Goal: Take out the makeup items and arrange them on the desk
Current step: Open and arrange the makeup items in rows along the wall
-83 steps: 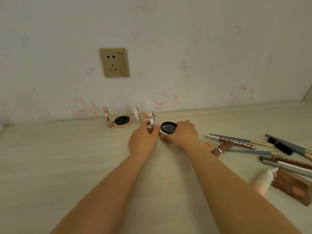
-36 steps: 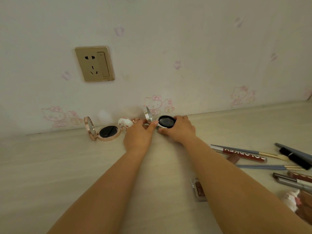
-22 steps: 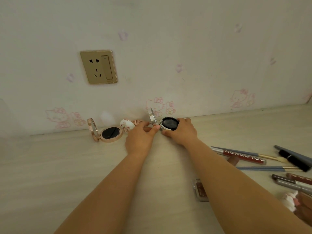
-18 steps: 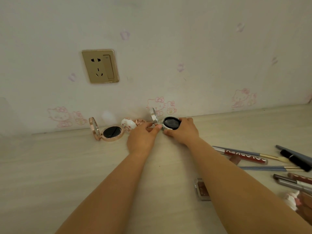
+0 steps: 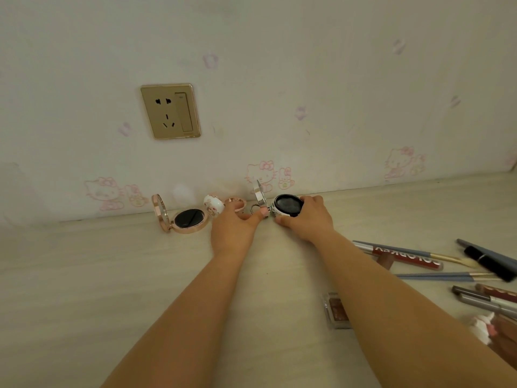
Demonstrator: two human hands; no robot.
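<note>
Head view shows both hands, left hand (image 5: 233, 228) and right hand (image 5: 305, 219), pinching an open compact (image 5: 288, 205) at the surface's (image 5: 84, 275) back edge, beside two placed compacts (image 5: 190, 218), pencils (image 5: 419, 254) still scattered right.

left grip (image 5: 235, 225) pinching, right grip (image 5: 305, 217) clasping (curled)

I see bare desk (image 5: 84, 275) across the lower left of the frame, open for a hand to pass. Along the wall (image 5: 279, 65) at centre, two open compacts, one rose-gold (image 5: 184, 218) and one silver (image 5: 285, 205), and a small white jar (image 5: 214, 204) stand close together. At right, pencils and brushes (image 5: 436, 264) and a small brown palette (image 5: 337, 310) crowd the surface.
</note>
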